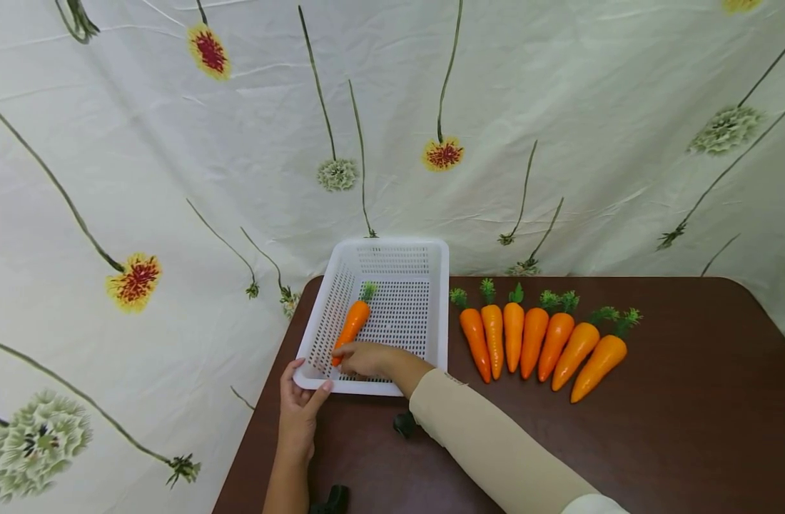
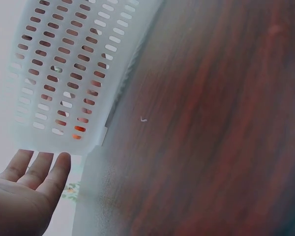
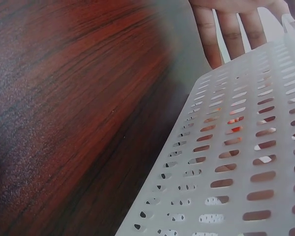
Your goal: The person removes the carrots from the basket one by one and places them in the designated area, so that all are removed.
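Note:
A white perforated plastic basket [image 1: 442, 314] stands at the table's left end. Its front left corner is gripped by my left hand [image 1: 297, 414], with the thumb near the front rim and the fingers along the outside. In the left wrist view, the fingers [image 2: 37, 172] reach the basket's corner. My right hand [image 1: 370, 359] is down inside the basket, its fingers across the narrow tip of an orange carrot [image 1: 352, 323] with a green tuft. The carrot slants along the basket's left side. The right thumb is hidden in the head view.
Several more carrots [image 1: 535, 335] lie in a fanned row right of the basket, tufts toward the back. The dark brown table [image 1: 701, 385] ends at a flower-patterned cloth [image 1: 392, 86]. A small black object [image 1: 404, 425] shows beside the right forearm.

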Motion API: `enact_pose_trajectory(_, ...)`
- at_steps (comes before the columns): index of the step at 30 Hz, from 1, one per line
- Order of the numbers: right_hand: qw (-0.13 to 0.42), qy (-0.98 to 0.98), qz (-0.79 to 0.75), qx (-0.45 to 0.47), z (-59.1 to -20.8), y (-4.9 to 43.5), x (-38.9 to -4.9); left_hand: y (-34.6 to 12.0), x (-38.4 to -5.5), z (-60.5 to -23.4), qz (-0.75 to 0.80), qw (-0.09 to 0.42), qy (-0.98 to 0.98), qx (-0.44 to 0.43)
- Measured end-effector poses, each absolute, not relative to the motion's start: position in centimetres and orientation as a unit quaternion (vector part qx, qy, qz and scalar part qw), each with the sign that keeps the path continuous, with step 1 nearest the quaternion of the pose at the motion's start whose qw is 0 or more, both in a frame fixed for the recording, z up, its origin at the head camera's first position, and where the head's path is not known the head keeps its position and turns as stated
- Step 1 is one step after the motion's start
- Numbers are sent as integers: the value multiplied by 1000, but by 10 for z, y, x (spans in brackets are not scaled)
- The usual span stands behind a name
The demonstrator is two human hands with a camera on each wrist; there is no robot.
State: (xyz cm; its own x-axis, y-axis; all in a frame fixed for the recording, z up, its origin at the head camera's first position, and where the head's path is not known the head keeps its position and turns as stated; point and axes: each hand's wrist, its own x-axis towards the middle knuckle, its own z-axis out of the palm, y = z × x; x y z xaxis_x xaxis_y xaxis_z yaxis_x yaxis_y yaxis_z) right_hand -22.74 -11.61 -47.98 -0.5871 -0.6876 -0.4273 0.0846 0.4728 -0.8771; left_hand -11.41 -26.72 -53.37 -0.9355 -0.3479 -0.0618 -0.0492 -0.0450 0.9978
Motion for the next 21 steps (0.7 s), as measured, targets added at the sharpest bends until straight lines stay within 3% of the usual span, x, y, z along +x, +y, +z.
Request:
enact_pose_trajectory(4, 400, 764, -475, -177, -481, -117, -228, -267, -114, -533, -707, 104, -684, 149)
enact_pose_trajectory(12, 333, 819, -439, -162, -487, -120, -232, -266, -113, -532, -704, 105, -686, 152)
enact_pose_trajectory(21, 340, 838, -385, -184, -485, -122, -232, -266, -114, -532, -706, 110, -685, 143)
